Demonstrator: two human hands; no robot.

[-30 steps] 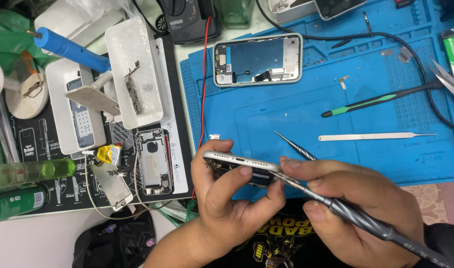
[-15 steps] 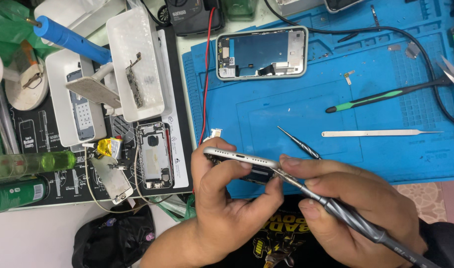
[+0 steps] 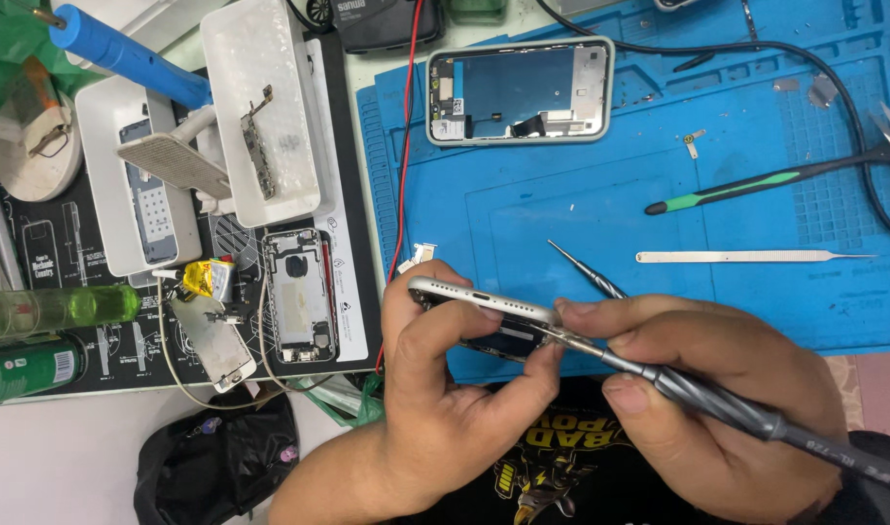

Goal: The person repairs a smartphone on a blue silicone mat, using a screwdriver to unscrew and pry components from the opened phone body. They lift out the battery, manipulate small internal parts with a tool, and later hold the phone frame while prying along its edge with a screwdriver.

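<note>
My left hand (image 3: 445, 389) grips a silver phone frame (image 3: 479, 299) on edge, low in the middle of the view, over the front edge of the blue work mat (image 3: 581, 204). My right hand (image 3: 717, 389) holds a grey screwdriver (image 3: 736, 413) like a pen, its tip pressed against the frame's right end. A second thin pointed tool (image 3: 586, 269) sticks out from behind my right fingers. The inside of the held frame is mostly hidden by my fingers.
An opened phone housing (image 3: 519, 89) lies at the mat's top. A green-handled tool (image 3: 756, 185) and a flat metal spudger (image 3: 746, 257) lie to the right. On the left are white trays (image 3: 260, 107), a brush (image 3: 124, 56), another phone back (image 3: 301, 297), bottles (image 3: 46, 311).
The view has shifted slightly; my hands stay together on the phone frame, with the screwdriver tip still at its right end.
</note>
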